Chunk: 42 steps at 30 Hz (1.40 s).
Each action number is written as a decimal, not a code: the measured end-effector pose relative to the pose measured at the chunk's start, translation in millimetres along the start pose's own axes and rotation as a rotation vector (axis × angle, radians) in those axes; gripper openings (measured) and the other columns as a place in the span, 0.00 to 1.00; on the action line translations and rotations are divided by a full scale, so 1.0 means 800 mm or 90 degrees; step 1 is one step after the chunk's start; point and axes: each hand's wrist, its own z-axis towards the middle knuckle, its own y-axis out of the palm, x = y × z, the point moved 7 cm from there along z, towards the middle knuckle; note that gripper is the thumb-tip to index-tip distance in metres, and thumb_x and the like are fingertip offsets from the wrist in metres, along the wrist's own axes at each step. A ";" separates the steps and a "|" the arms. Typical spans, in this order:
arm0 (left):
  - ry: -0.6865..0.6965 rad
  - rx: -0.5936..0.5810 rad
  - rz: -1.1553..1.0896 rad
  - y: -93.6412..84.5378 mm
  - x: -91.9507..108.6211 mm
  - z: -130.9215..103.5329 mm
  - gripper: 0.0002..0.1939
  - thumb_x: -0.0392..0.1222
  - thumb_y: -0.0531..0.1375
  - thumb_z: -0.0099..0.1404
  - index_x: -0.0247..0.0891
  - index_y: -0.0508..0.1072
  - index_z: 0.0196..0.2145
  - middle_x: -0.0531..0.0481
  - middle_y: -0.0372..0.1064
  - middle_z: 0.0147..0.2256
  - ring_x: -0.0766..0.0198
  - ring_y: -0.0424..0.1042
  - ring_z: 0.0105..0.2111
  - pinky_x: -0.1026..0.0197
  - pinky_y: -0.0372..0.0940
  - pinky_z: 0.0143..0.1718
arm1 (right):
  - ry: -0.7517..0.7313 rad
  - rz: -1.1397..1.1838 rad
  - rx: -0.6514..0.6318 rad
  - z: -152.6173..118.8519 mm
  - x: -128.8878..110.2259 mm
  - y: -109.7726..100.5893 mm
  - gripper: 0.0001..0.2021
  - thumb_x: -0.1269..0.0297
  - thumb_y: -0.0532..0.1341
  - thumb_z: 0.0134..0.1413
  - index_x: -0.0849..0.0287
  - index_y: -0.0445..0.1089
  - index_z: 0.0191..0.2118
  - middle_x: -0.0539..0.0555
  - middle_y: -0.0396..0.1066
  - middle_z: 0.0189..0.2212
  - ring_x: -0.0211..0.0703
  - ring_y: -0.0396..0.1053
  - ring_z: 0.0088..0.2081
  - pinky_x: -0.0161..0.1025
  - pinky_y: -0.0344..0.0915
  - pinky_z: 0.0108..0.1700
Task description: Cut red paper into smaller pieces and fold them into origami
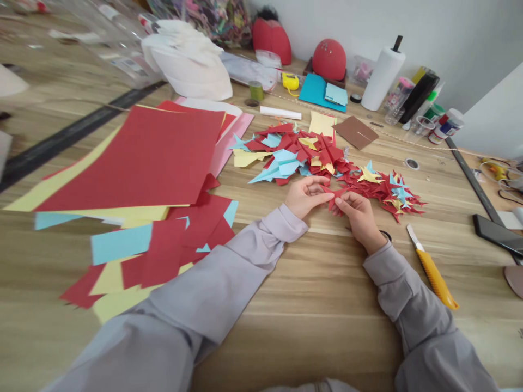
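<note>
Between my two hands is a small folded red paper piece, with pointed tips. My left hand pinches its left side between thumb and fingers. On the right side, the thumb and fingers of my right hand are closed on the same piece. Just beyond my hands lies a pile of folded red, blue and yellow papers. To its right is a heap of small pointed paper stars, mostly red. The dark handles of a tool show partly behind my right wrist.
Large red sheets and cut paper pieces cover the left side. A yellow-handled knife lies at right, with a black phone farther right. Bottles, a white roll and a tape measure stand at the back.
</note>
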 end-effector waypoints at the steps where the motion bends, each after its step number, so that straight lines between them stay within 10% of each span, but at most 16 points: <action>1: 0.004 0.002 0.011 -0.001 0.000 0.000 0.25 0.39 0.73 0.41 0.32 0.73 0.38 0.53 0.74 0.23 0.67 0.72 0.22 0.64 0.68 0.27 | -0.001 -0.007 -0.006 0.000 0.000 0.001 0.15 0.51 0.69 0.47 0.57 0.70 0.24 0.48 0.72 0.21 0.36 0.67 0.24 0.35 0.63 0.30; 42: -0.023 0.051 0.001 -0.005 -0.004 0.002 0.26 0.47 0.75 0.38 0.33 0.74 0.34 0.51 0.75 0.23 0.66 0.72 0.20 0.60 0.71 0.28 | 0.021 -0.036 0.008 -0.001 -0.002 0.002 0.18 0.48 0.68 0.46 0.56 0.67 0.22 0.48 0.70 0.19 0.36 0.66 0.22 0.36 0.65 0.28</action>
